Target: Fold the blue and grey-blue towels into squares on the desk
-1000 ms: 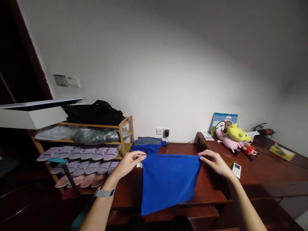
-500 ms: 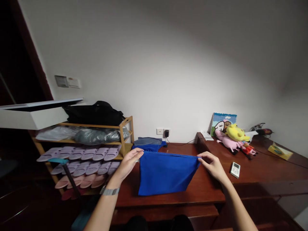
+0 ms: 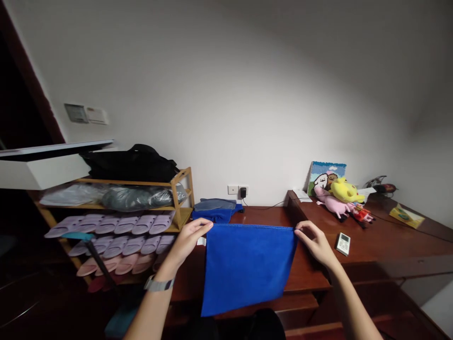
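A blue cloth (image 3: 249,267) with a stitched top edge hangs spread between my two hands, in front of the reddish-brown desk (image 3: 265,215). The thumb and fingers of my left hand (image 3: 191,241) pinch its upper left corner. At the upper right corner, my right hand (image 3: 314,241) grips it the same way. A small white tag shows by the cloth's left edge, below my left fingers. Farther back on the desk lies a folded pile of blue and grey-blue fabric (image 3: 215,210).
At left stands a wooden rack (image 3: 182,215) with several slippers (image 3: 116,245), a black bag (image 3: 132,165) and a white box (image 3: 49,172). On the right are plush toys (image 3: 341,196), a small white remote-like device (image 3: 343,243) and a yellow tissue pack (image 3: 406,216). A black plug (image 3: 243,192) sits in the wall socket.
The blue cloth now hangs longer and flatter, its lower edge dropped toward my lap. Both hands keep their pinch on the top corners. The view has shifted slightly.
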Action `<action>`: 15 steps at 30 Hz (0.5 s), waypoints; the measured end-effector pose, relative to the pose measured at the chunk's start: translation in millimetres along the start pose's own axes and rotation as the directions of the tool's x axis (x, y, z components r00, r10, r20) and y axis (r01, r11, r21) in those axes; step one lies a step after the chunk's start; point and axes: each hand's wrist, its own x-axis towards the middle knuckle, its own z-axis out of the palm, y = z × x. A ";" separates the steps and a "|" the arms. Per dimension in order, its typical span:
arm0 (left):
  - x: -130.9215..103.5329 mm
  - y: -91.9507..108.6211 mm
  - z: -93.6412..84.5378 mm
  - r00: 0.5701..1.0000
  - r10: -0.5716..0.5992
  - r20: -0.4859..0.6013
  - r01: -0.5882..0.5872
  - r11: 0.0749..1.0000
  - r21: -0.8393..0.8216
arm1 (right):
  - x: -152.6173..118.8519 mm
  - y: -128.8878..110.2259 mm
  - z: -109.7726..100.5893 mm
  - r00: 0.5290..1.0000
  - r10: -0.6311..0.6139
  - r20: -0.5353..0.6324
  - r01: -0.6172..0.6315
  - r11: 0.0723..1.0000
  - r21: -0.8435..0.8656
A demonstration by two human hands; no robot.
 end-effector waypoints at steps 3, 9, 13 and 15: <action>3.2 -6.5 5.0 1.000 0.009 0.009 -0.009 1.000 0.006 | 2.2 9.8 5.5 0.997 -0.047 0.061 0.050 0.997 -0.051; -14.4 -14.3 8.1 0.990 -0.013 0.138 0.010 1.000 0.019 | -10.8 23.5 -3.3 0.999 -0.038 0.025 0.042 0.988 -0.150; -34.2 -6.4 30.9 0.986 0.014 0.167 -0.026 0.997 0.070 | -22.3 36.4 -19.3 0.996 0.036 -0.081 -0.050 0.983 -0.178; -44.3 0.0 48.8 0.984 0.061 0.168 -0.078 0.992 0.097 | -24.0 42.6 -26.7 0.991 0.036 -0.129 -0.060 0.980 -0.189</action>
